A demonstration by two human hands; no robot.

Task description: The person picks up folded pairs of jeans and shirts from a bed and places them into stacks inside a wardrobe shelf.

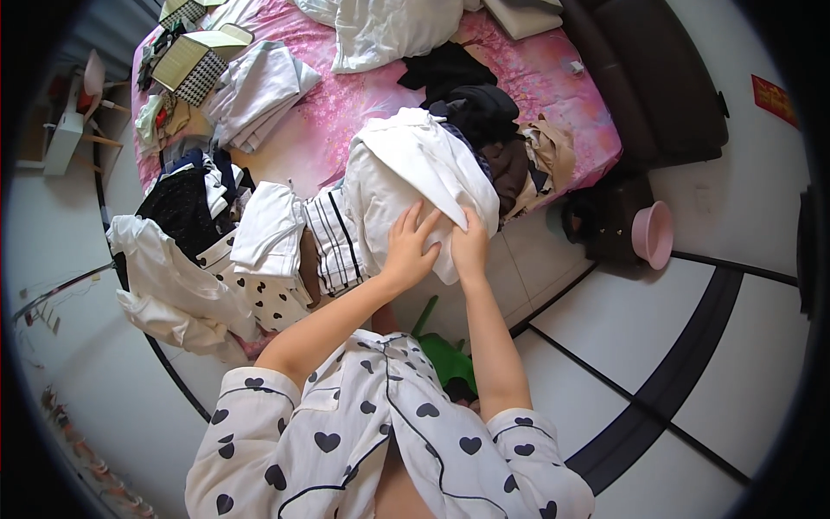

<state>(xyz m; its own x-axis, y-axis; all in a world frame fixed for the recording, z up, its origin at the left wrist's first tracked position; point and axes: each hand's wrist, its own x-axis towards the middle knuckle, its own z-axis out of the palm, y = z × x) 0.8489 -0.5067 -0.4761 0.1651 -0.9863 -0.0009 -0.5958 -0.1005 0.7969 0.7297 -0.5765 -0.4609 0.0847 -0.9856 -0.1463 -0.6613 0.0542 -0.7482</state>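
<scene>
A white garment lies partly folded over the near edge of the bed, one pointed flap turned across it. My left hand rests on the cloth with its fingers spread. Beside it, my right hand pinches the tip of that flap between thumb and fingers. Just left of the garment are a white cloth with black stripes and a folded white garment. Dark clothes are heaped behind it. The layers under the white garment are hidden.
Folded pale sheets and a houndstooth storage box lie on the pink flowered bedspread. More clothes hang off the bed at left. A green stool is below me; a pink basin leans by a dark cabinet at right.
</scene>
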